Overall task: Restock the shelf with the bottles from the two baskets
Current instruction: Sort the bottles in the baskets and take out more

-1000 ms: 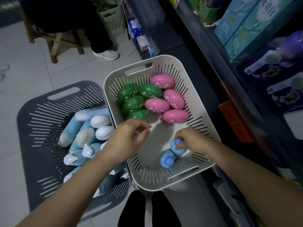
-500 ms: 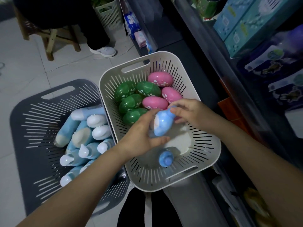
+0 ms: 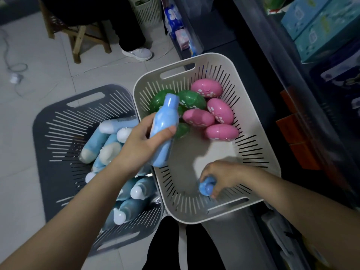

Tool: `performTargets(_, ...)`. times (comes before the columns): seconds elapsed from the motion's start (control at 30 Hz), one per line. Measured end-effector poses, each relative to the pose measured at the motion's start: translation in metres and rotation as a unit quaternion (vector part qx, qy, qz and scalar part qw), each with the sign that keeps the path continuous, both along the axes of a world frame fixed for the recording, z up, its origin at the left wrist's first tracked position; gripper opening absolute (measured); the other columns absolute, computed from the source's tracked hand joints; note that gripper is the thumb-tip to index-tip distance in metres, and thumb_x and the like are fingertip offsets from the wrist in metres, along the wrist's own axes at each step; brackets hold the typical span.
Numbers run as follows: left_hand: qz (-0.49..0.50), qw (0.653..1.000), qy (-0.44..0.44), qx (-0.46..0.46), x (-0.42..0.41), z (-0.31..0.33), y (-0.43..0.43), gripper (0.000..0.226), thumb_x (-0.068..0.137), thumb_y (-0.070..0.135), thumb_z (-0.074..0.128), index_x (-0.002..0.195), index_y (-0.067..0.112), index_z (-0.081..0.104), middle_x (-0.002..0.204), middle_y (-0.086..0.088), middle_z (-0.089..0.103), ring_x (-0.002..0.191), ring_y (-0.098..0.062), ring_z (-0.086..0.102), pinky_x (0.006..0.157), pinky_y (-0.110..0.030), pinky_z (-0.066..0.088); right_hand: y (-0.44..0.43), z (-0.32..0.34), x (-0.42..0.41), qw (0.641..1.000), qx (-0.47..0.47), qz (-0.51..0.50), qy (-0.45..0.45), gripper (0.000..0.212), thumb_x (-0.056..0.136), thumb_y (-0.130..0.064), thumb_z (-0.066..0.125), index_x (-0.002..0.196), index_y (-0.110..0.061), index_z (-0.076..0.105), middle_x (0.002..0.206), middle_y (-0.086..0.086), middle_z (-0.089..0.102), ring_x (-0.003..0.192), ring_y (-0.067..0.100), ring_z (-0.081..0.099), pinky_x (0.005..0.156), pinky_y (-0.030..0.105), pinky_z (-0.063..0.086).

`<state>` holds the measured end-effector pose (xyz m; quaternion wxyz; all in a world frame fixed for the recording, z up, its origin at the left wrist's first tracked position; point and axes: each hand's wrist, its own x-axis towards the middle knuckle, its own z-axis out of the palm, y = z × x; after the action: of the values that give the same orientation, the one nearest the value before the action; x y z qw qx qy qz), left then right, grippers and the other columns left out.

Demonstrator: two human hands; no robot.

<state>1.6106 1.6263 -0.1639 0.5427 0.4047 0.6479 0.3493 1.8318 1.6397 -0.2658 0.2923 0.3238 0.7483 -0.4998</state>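
My left hand [image 3: 144, 140] grips a light blue bottle [image 3: 164, 121] upright over the left rim of the white basket [image 3: 251, 133]. Down at the basket's near end, my right hand [image 3: 220, 175] closes around a second small blue bottle [image 3: 206, 188] that lies on the basket floor. Several pink egg-shaped bottles [image 3: 220, 111] and green ones [image 3: 190, 99] are piled at the basket's far end. The dark grey basket [image 3: 58, 121] on the left holds several pale blue bottles with white caps [image 3: 109, 145]. The shelf [image 3: 303, 90] runs along the right.
Teal boxes [image 3: 319, 26] stand on the upper shelf at the right, orange boxes [image 3: 298, 137] lower down. A seated person's white shoe [image 3: 139, 53] and a wooden stool [image 3: 81, 36] are on the tiled floor at the back, with a slatted bin [image 3: 146, 8] beside them.
The blue bottle passed from my right hand into my left, which now holds it upright. My right hand went back down to the near end and closed on the second blue bottle.
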Motion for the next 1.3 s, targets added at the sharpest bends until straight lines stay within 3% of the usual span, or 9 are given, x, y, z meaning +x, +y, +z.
performTargets(0.2, 0.017, 1.000, -0.018, -0.004, 0.003, -0.001, -0.006, 0.051, 0.076, 0.037, 0.073, 0.121, 0.021, 0.057, 0.096, 0.004, 0.066, 0.080, 0.000, 0.061, 0.067, -0.013, 0.048, 0.004, -0.005, -0.014, 0.991, -0.008, -0.122, 0.055, 0.032, 0.087, -0.026, 0.065, 0.117, -0.015, 0.064, 0.117, 0.002, 0.064, 0.103, 0.014, 0.057, 0.093, 0.024, 0.040)
performTargets(0.3, 0.025, 0.999, -0.024, -0.010, 0.002, -0.001, -0.011, 0.045, 0.078, 0.037, 0.067, 0.119, 0.023, 0.058, 0.092, 0.008, 0.067, 0.080, -0.001, 0.062, 0.066, -0.014, 0.048, 0.008, -0.006, -0.016, 0.985, 0.012, -0.160, 0.058, 0.030, 0.090, -0.027, 0.062, 0.116, -0.012, 0.064, 0.110, 0.003, 0.065, 0.097, 0.012, 0.054, 0.086, 0.022, 0.040)
performTargets(0.53, 0.044, 0.998, -0.037, -0.035, 0.000, 0.009, -0.021, 0.045, 0.073, 0.047, 0.063, 0.113, 0.028, 0.061, 0.099, -0.001, 0.070, 0.084, -0.010, 0.065, 0.069, -0.024, 0.052, 0.015, 0.030, -0.008, 0.949, 0.028, -0.278, 0.148, 0.023, 0.090, -0.027, 0.060, 0.109, -0.014, 0.067, 0.099, -0.004, 0.064, 0.096, 0.011, 0.058, 0.087, 0.029, 0.046)
performTargets(0.6, 0.061, 0.996, -0.055, -0.045, 0.001, 0.018, -0.024, 0.049, 0.067, 0.055, 0.064, 0.107, 0.028, 0.063, 0.097, -0.005, 0.070, 0.083, -0.016, 0.066, 0.071, -0.031, 0.052, 0.019, 0.055, -0.005, 0.918, 0.004, -0.348, 0.189, 0.019, 0.092, -0.024, 0.059, 0.107, -0.015, 0.066, 0.097, -0.004, 0.063, 0.095, 0.011, 0.058, 0.089, 0.031, 0.048)
performTargets(0.77, 0.054, 0.993, -0.104, -0.030, 0.007, 0.056, -0.032, 0.059, 0.059, 0.058, 0.067, 0.109, 0.026, 0.060, 0.095, -0.008, 0.066, 0.083, -0.022, 0.064, 0.073, -0.040, 0.050, 0.015, 0.127, 0.002, 0.828, -0.041, -0.503, 0.246, 0.012, 0.096, -0.022, 0.049, 0.093, -0.021, 0.061, 0.088, 0.001, 0.060, 0.076, 0.007, 0.057, 0.063, 0.015, 0.049)
performTargets(0.9, 0.003, 0.993, -0.122, 0.001, 0.010, 0.090, -0.037, 0.061, 0.057, 0.049, 0.075, 0.107, 0.026, 0.050, 0.090, -0.007, 0.061, 0.078, -0.022, 0.062, 0.075, -0.046, 0.051, -0.005, 0.180, 0.013, 0.785, -0.011, -0.564, 0.254, 0.017, 0.097, -0.027, 0.047, 0.102, -0.020, 0.061, 0.090, 0.002, 0.060, 0.071, 0.008, 0.053, 0.059, 0.016, 0.049)
performTargets(1.03, -0.051, 0.990, -0.125, 0.033, 0.010, 0.121, -0.040, 0.060, 0.068, 0.056, 0.070, 0.110, 0.019, 0.050, 0.082, -0.002, 0.060, 0.067, -0.013, 0.060, 0.064, -0.033, 0.049, -0.037, 0.230, 0.021, 0.734, 0.030, -0.620, 0.277, 0.017, 0.099, -0.024, 0.045, 0.099, -0.018, 0.060, 0.088, 0.000, 0.061, 0.071, 0.009, 0.054, 0.054, 0.017, 0.049)
performTargets(1.17, -0.053, 0.969, -0.240, 0.009, 0.001, 0.146, -0.053, 0.050, 0.084, 0.064, 0.044, 0.095, 0.017, 0.061, 0.066, 0.005, 0.065, 0.056, -0.009, 0.061, 0.061, -0.025, 0.046, -0.081, 0.274, 0.025, 0.682, 0.103, -0.668, 0.281, 0.016, 0.097, -0.026, 0.046, 0.093, -0.020, 0.061, 0.090, -0.002, 0.062, 0.076, 0.006, 0.057, 0.060, 0.021, 0.051)
performTargets(1.3, -0.144, 0.954, -0.264, -0.010, 0.008, 0.184, -0.070, 0.042, 0.091, 0.058, 0.041, 0.081, 0.019, 0.054, 0.060, 0.005, 0.057, 0.044, -0.008, 0.058, 0.043, -0.015, 0.043, -0.134, 0.306, 0.025, 0.617, 0.159, -0.714, 0.290, 0.017, 0.096, -0.026, 0.050, 0.093, -0.019, 0.065, 0.100, 0.005, 0.062, 0.090, 0.015, 0.058, 0.079, 0.043, 0.055)
